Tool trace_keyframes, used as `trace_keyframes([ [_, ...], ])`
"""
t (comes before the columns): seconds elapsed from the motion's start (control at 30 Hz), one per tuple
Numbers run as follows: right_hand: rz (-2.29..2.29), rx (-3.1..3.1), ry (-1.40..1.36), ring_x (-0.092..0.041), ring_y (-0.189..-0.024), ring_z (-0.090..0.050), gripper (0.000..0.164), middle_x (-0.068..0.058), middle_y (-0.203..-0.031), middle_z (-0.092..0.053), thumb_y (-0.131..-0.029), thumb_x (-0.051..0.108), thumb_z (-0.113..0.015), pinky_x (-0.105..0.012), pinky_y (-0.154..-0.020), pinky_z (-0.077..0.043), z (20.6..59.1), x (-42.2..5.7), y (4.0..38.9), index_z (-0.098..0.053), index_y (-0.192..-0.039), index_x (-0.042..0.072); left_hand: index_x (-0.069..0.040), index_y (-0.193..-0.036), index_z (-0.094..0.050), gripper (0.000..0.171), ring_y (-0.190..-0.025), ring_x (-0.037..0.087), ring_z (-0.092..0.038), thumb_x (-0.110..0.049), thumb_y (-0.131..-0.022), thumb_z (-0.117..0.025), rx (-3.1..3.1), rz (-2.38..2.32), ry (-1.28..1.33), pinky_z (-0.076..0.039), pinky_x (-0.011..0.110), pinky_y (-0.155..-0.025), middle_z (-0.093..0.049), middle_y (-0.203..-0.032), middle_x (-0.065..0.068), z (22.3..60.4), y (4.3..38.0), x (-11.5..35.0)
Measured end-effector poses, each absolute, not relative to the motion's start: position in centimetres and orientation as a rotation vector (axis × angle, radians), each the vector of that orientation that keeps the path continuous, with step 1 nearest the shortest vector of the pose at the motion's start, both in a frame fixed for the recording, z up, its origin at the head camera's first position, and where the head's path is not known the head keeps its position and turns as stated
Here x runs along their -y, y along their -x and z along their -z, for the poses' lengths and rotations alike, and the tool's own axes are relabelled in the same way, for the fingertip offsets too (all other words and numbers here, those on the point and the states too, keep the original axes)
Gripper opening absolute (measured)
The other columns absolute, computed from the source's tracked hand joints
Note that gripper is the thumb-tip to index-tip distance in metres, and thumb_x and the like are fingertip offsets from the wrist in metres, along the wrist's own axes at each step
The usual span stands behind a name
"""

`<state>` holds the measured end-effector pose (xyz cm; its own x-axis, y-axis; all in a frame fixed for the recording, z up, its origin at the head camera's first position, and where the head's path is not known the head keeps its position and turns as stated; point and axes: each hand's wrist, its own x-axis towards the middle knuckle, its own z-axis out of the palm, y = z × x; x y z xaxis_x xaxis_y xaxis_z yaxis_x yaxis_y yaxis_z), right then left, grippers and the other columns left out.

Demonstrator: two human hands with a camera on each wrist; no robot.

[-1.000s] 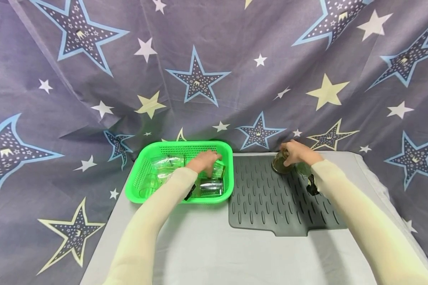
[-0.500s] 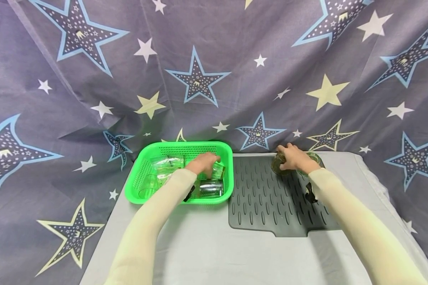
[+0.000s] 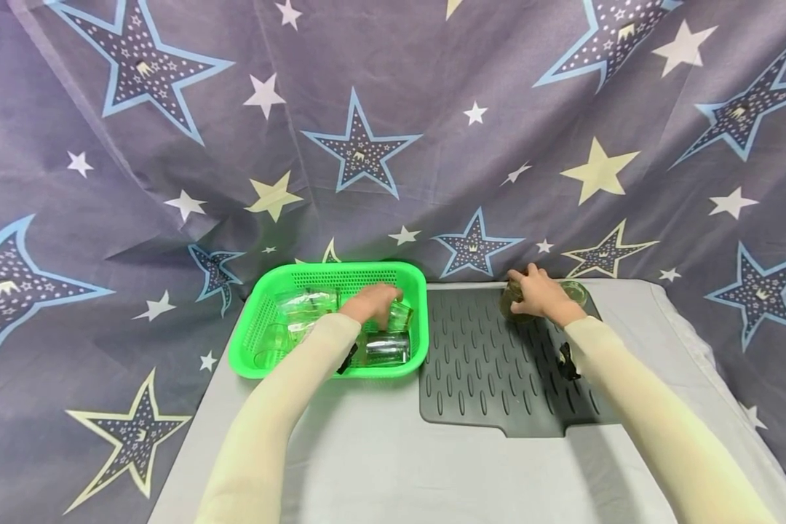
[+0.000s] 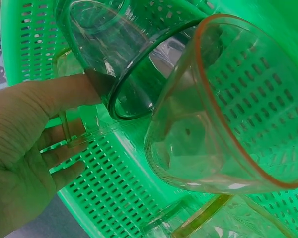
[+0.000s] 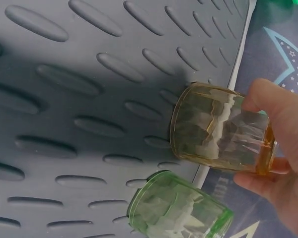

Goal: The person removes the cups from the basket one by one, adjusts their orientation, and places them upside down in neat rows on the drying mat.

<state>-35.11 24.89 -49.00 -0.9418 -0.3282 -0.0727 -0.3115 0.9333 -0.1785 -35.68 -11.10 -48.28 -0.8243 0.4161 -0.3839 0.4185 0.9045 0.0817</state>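
Note:
In the head view my left hand (image 3: 375,302) reaches down into the green basket (image 3: 327,371). Its straight thumb and loosely extended fingers lie on either side of a pale yellowish glass (image 4: 64,64) in the left wrist view. The thumb tip overlaps a dark-tinted glass (image 4: 109,44), and a clear glass with an orange rim (image 4: 198,144) lies beside that. Over the back of the grey mat (image 3: 491,364), my right hand (image 3: 540,292) holds an amber tumbler (image 5: 213,129) by its sides near the base, mouth down at the mat. A green tumbler (image 5: 176,208) stands close beside it.
Another dark glass (image 3: 388,348) lies on its side at the basket's front right, with several clear glasses (image 3: 308,300) to the left. A star-patterned cloth (image 3: 367,218) hangs right behind the basket and mat. The white tablecloth (image 3: 393,466) spreads in front.
My right hand has lowered and flattened slightly over the amber tumbler, with its wrist shifted left, so more of the green tumbler shows. My left hand has stayed nearly still in the basket.

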Motion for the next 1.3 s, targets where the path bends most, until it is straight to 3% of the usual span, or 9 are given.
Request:
trace_keyframes([
  [0.27, 0.303, -2.97, 0.449, -0.05, -0.114, -0.048, 0.079, -0.038, -0.132, -0.042, -0.087, 0.022, -0.074, -0.057, -0.077, -0.051, 49.1, -24.7, 34.9, -0.039, -0.155, 0.001, -0.011, -0.146, -0.053, 0.079, -0.132, 0.029, -0.054, 0.002, -0.074, -0.083, -2.68, -0.046, -0.598, -0.053, 0.04, -0.103, -0.056, -0.145, 0.009, 48.8, 35.9, 11.3],
  [0.6, 0.321, -2.982, 0.445, -0.053, -0.119, -0.047, 0.08, -0.038, -0.131, -0.043, -0.087, 0.021, -0.076, -0.059, -0.084, -0.05, 49.3, -24.6, 34.9, -0.039, -0.155, 0.001, -0.008, -0.142, -0.056, 0.078, -0.125, 0.029, -0.059, -0.013, -0.072, -0.089, -2.717, -0.127, -0.645, -0.053, 0.042, -0.104, -0.059, -0.141, 0.011, 48.7, 36.1, 12.3],
  [0.83, 0.342, -2.984, 0.449, -0.049, -0.113, -0.047, 0.08, -0.037, -0.129, -0.043, -0.087, 0.021, -0.076, -0.055, -0.077, -0.049, 49.5, -24.6, 34.9, -0.039, -0.155, 0.001, -0.006, -0.14, -0.056, 0.078, -0.121, 0.029, -0.059, -0.02, -0.071, -0.091, -2.762, -0.225, -0.658, -0.054, 0.042, -0.101, -0.06, -0.137, 0.012, 48.4, 36.3, 12.7],
  [1.3, 0.37, -2.979, 0.438, -0.047, -0.11, -0.045, 0.081, -0.036, -0.127, -0.042, -0.085, 0.018, -0.074, -0.053, -0.076, -0.047, 49.7, -24.7, 34.9, -0.038, -0.156, 0.001, -0.009, -0.136, -0.057, 0.078, -0.129, 0.034, -0.053, -0.024, -0.068, -0.092, -2.877, -0.365, -0.617, -0.05, 0.048, -0.107, -0.055, -0.143, 0.015, 47.7, 36.5, 13.6],
])
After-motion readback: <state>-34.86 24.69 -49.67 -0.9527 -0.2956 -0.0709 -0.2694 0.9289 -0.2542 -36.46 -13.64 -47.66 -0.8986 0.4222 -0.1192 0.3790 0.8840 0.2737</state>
